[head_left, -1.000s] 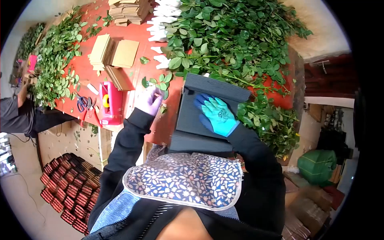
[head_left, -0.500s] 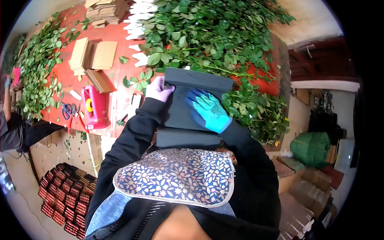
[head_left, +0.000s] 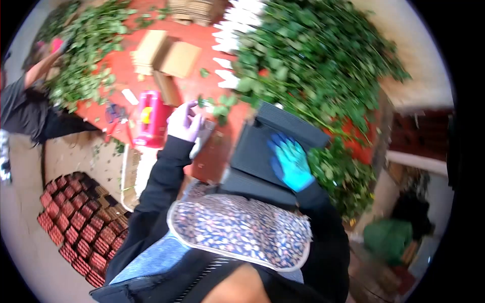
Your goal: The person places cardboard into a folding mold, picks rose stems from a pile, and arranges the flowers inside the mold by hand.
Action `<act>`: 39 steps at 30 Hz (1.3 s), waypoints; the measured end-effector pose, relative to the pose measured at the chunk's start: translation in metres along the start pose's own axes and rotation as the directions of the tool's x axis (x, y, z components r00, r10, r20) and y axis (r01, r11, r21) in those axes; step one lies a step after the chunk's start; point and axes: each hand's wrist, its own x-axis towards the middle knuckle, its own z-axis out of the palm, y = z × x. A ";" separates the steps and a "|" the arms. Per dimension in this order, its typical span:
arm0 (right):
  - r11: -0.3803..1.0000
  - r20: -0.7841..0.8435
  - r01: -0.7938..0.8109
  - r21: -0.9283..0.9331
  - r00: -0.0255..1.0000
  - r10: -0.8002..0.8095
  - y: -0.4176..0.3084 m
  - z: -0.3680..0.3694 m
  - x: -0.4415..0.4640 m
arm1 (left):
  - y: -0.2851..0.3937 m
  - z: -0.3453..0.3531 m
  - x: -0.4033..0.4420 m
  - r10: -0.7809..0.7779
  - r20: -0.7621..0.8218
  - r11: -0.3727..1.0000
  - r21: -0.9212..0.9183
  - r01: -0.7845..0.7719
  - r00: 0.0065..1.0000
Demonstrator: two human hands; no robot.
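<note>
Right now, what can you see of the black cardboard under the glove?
The black cardboard looks stiff and finely ridged, creased into a broad middle panel with a flap at its far and near ends. It lies askew on the red table, leafy stems on its right. The right grip, in a teal-and-blue glove, rests flat on the middle panel.
</note>
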 end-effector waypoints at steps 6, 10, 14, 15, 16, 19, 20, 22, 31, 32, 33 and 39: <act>1.000 0.053 -0.012 0.008 0.999 0.011 -0.003 -0.009 0.000 | 0.004 -0.028 0.099 0.042 -0.165 0.696 0.712 0.089 0.985; 1.000 0.063 -0.007 0.001 0.998 0.007 0.001 -0.001 -0.002 | -0.052 -0.037 0.139 -0.375 -0.073 0.649 0.692 0.318 0.924; 0.999 0.040 -0.018 0.028 0.999 0.017 -0.001 -0.001 -0.002 | -0.087 -0.035 0.148 -0.247 -0.238 0.684 0.644 0.343 0.939; 0.999 0.032 -0.020 0.035 0.999 0.019 0.000 0.001 -0.002 | -0.076 -0.048 0.145 -0.285 -0.212 0.670 0.654 0.353 0.935; 0.999 0.041 -0.024 0.023 0.999 0.023 -0.002 -0.004 -0.001 | -0.061 -0.062 0.144 -0.322 -0.184 0.659 0.661 0.359 0.929; 0.998 0.008 -0.023 0.052 1.000 0.022 -0.002 -0.005 -0.002 | -0.067 -0.099 0.130 -0.311 -0.026 0.896 0.324 0.303 0.950; 0.998 0.012 -0.032 0.051 0.999 0.032 -0.002 -0.002 -0.002 | -0.088 -0.106 0.128 -0.215 0.119 0.974 -0.040 0.221 0.969; 0.998 0.042 -0.041 0.053 0.998 0.039 -0.002 -0.006 -0.001 | -0.044 -0.106 0.089 -0.031 0.388 0.718 -0.633 0.291 0.921; 1.000 0.094 0.013 0.018 0.995 -0.015 0.020 0.018 -0.013 | 0.080 0.090 -0.029 0.311 0.629 0.889 -0.457 0.015 0.712; 1.000 0.126 0.012 0.012 0.992 -0.014 0.022 0.015 -0.013 | 0.076 0.099 -0.024 0.242 0.664 0.929 -0.368 0.028 0.707; 1.000 0.132 0.029 0.006 0.991 -0.030 0.023 0.011 -0.011 | 0.080 0.099 -0.016 0.170 0.696 0.961 -0.275 0.040 0.698; 0.997 0.100 -0.010 -0.077 0.995 0.017 0.008 -0.017 -0.009 | 0.074 0.111 -0.015 0.145 0.553 0.972 -0.233 -0.014 0.820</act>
